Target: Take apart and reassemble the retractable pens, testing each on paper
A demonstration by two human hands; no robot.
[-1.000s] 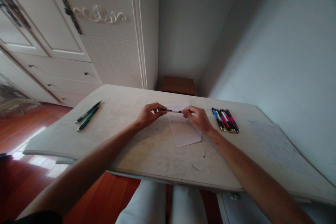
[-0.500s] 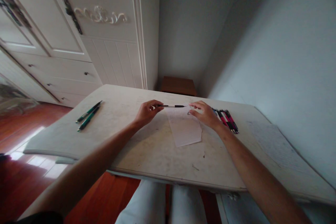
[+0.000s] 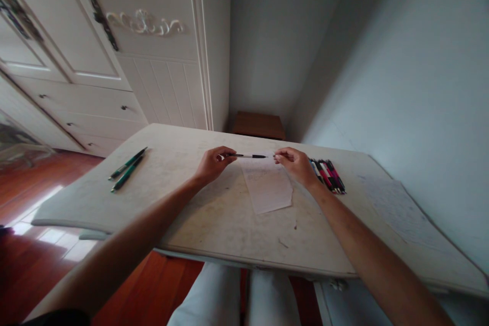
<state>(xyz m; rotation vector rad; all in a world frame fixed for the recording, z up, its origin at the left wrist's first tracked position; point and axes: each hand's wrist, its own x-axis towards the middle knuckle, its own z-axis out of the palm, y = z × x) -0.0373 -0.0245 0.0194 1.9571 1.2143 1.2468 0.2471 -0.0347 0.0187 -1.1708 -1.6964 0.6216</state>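
Observation:
A pen (image 3: 250, 156) with a white barrel and black ends lies level in the air over a sheet of paper (image 3: 269, 191). My left hand (image 3: 214, 164) pinches its left end between thumb and fingers. Just past the pen's pointed right end, my right hand (image 3: 293, 162) is closed in a pinch. A tiny dark bit shows at those fingertips, too small to name. A narrow gap separates it from the pen's point. Faint writing marks the upper part of the paper.
Several pens (image 3: 329, 175) with pink, black, white and blue parts lie side by side right of my right hand. Two green pens (image 3: 127, 172) rest at the table's left. Another marked sheet (image 3: 405, 209) lies by the wall, and a white cabinet (image 3: 160, 81) stands behind.
My right thumb and fingers, apart around the pen's tip before, have closed together and sit slightly clear of it. My left hand keeps hold of the pen almost unmoved.

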